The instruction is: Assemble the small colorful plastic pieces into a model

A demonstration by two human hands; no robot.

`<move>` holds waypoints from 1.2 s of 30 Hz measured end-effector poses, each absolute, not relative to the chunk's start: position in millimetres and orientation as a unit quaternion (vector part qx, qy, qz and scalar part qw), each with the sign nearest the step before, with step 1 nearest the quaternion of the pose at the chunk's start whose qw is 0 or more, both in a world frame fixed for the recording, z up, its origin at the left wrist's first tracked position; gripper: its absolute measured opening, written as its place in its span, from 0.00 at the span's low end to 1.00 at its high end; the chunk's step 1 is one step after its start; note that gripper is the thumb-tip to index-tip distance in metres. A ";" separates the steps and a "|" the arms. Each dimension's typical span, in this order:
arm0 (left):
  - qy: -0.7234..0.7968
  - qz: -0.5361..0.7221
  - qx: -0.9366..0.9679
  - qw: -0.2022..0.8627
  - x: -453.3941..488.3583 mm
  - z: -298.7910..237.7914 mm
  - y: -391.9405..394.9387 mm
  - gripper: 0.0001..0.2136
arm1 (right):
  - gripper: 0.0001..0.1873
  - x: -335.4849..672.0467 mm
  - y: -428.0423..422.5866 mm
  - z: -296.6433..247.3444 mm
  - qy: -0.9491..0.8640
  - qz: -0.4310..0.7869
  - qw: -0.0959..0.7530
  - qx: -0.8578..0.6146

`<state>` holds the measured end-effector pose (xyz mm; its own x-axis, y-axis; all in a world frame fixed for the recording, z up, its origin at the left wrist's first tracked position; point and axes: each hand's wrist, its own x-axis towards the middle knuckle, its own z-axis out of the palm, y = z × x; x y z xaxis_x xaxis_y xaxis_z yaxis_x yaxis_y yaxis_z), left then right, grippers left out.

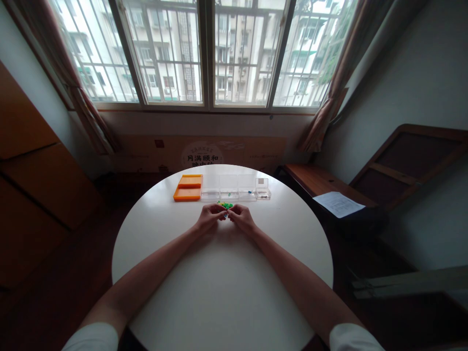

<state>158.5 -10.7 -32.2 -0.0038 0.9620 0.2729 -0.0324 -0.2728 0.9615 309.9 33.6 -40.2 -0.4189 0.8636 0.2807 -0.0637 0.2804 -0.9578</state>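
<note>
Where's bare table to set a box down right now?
Bare: the near half of the table; its left flank, nearer than the orange boxes; its right flank, beside the clear boxes. Crowded: the far middle, where left hand and right hand meet at the green pieces.

On the round white table (219, 292) I count two hands, the left hand (210, 218) and the right hand (241, 219). At the table's far edge I see two orange trays (187, 194), three clear boxes (228, 187) in a row, and one smaller clear box (263, 189). One heap of green pieces (225, 204), too small to count. Right of the table, one paper sheet (338, 204).
</note>
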 end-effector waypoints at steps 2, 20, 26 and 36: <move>0.419 0.574 0.552 0.436 158.4 -31.7 -10.6 0.14 | 0.14 310.1 33.5 -39.9 -0.663 0.519 0.447 -0.300; 0.429 0.591 0.524 0.439 156.9 -32.5 -7.6 0.16 | 0.16 309.6 32.1 -37.8 -0.657 0.520 0.455 -0.300; 0.427 0.587 0.526 0.443 156.4 -32.3 -8.0 0.16 | 0.16 310.0 31.2 -35.7 -0.655 0.527 0.455 -0.295; 0.419 0.588 0.521 0.454 157.4 -31.3 -9.8 0.14 | 0.14 310.1 32.4 -38.3 -0.651 0.532 0.457 -0.291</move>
<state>157.4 -9.8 -31.3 -0.0438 0.9715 0.2329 -0.0974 -0.2362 0.9668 310.1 32.4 -38.3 -0.4125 0.8651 0.2854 -0.1081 0.2647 -0.9583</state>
